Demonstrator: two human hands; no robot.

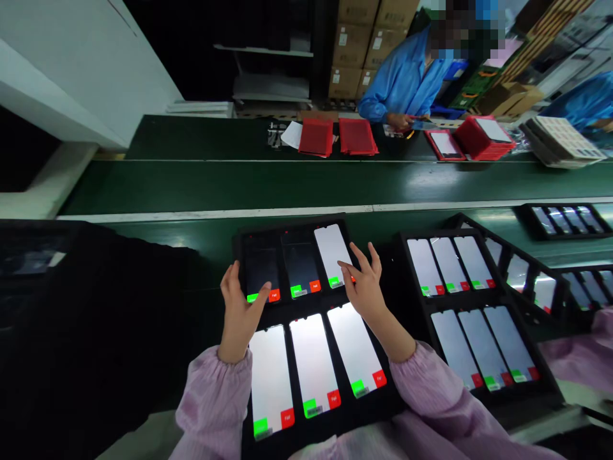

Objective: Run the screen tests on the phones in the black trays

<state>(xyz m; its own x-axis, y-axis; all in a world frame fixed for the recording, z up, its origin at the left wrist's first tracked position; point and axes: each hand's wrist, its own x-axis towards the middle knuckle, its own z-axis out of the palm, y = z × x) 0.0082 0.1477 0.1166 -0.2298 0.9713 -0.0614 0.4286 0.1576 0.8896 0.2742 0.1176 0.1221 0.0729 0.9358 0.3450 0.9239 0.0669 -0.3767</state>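
Observation:
A black tray (299, 305) holds two rows of smartphones in front of me. My left hand (242, 310) is open at the tray's left edge, its thumb over the lower part of the back-left phone (260, 265), whose screen is dark. My right hand (368, 281) is open with fingers spread, index fingertip at the white screen of the back-right phone (330, 249). Between them lies a phone with a dark screen (300, 262). The front-row phones (271, 377) glow white. Green and red buttons show along the bottoms of the screens.
To the right stand a second tray of lit phones (472, 299) and more trays (567, 222). Across the green conveyor (239, 185), a co-worker in blue (402, 80) handles something near red pouches (357, 136). A dark stack (96, 319) is on the left.

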